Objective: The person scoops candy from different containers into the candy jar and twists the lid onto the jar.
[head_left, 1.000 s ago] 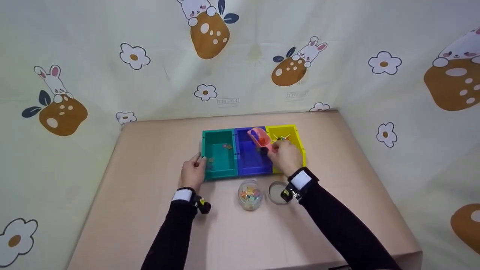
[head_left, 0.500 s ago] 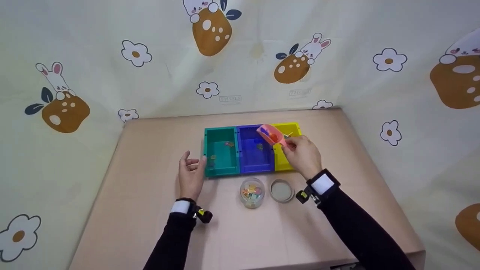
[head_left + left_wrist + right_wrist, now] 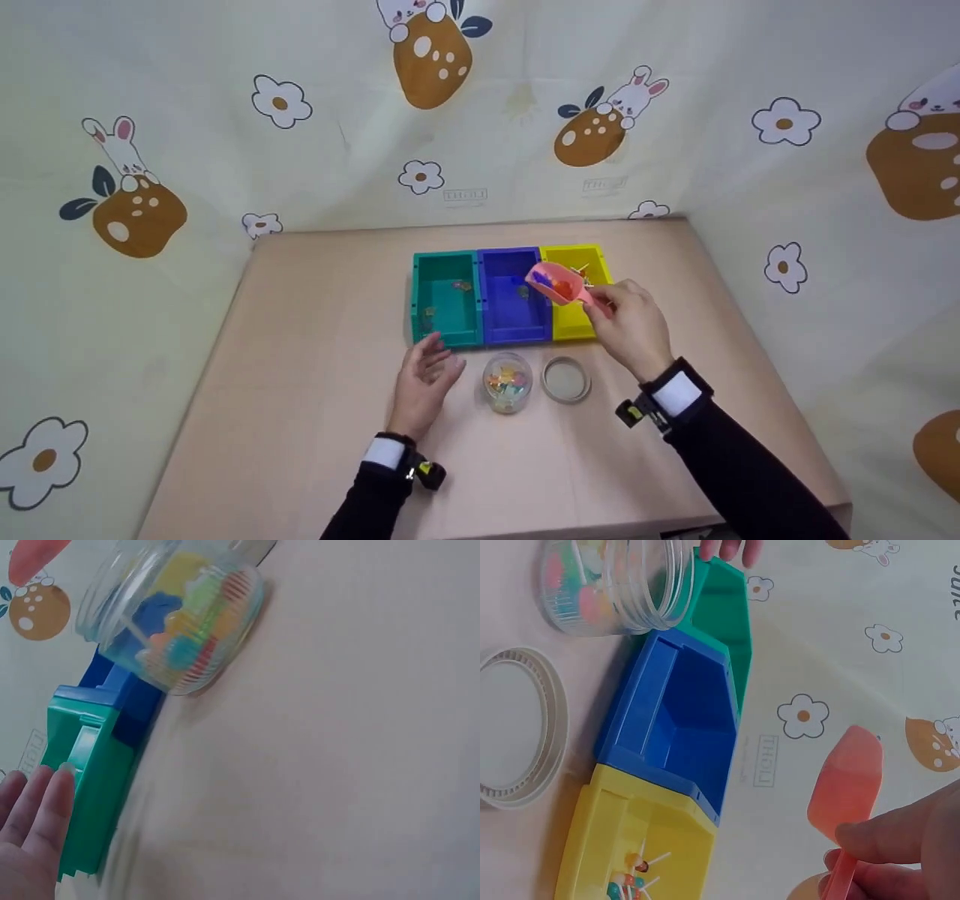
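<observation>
In the head view my right hand (image 3: 634, 330) pinches the handle of a pink scoop (image 3: 553, 283), raised over the blue and yellow bins. Small blue and orange pieces lie in its bowl. The right wrist view shows the scoop (image 3: 847, 780) from its side, thumb pressed on the handle. My left hand (image 3: 424, 386), fingers loosely bent, holds nothing and hovers in front of the green bin (image 3: 454, 311), left of the clear jar (image 3: 507, 384). Colourful small pieces fill part of the jar, which stands uncapped.
A blue bin (image 3: 516, 322) and a yellow bin (image 3: 576, 322) adjoin the green one in a row. Lollipop-like sticks (image 3: 641, 870) lie in the yellow bin; a few small pieces lie in the others. A round lid (image 3: 566, 380) rests right of the jar.
My right hand has drawn the scoop right and slightly toward me, away from the blue bin. My left hand has left the green bin's side and moved right, toward the jar.
</observation>
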`<action>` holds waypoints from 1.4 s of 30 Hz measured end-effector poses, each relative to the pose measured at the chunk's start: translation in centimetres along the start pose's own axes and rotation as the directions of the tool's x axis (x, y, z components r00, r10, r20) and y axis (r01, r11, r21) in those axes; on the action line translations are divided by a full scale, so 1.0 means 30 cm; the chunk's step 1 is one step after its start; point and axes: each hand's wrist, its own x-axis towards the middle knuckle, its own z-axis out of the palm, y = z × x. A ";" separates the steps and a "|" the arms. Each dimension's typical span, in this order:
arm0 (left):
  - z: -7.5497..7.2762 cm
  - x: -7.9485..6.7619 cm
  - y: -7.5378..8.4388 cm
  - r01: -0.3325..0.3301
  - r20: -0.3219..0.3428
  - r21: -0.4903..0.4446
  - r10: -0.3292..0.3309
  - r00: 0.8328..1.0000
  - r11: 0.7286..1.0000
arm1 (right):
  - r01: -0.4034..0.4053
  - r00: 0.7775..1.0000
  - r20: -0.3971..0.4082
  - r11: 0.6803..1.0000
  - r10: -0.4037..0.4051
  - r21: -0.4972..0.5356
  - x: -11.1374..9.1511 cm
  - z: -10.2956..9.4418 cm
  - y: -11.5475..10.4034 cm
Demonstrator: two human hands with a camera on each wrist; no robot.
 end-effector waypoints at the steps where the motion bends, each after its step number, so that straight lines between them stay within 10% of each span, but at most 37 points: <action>1: 0.007 -0.009 -0.005 -0.001 0.022 -0.011 0.002 1.000 1.000 | 0.005 1.000 -0.001 1.000 -0.005 -0.006 -0.008 -0.003 0.002; 19: 0.124 -0.081 -0.053 -0.050 0.286 0.091 0.022 0.958 0.995 | 0.073 0.997 -0.020 0.997 -0.073 -0.012 -0.122 -0.040 -0.001; 42: 0.172 -0.053 -0.044 -0.076 0.268 0.204 0.019 0.963 0.976 | 0.141 0.989 0.046 0.989 -0.139 -0.039 -0.190 -0.062 -0.017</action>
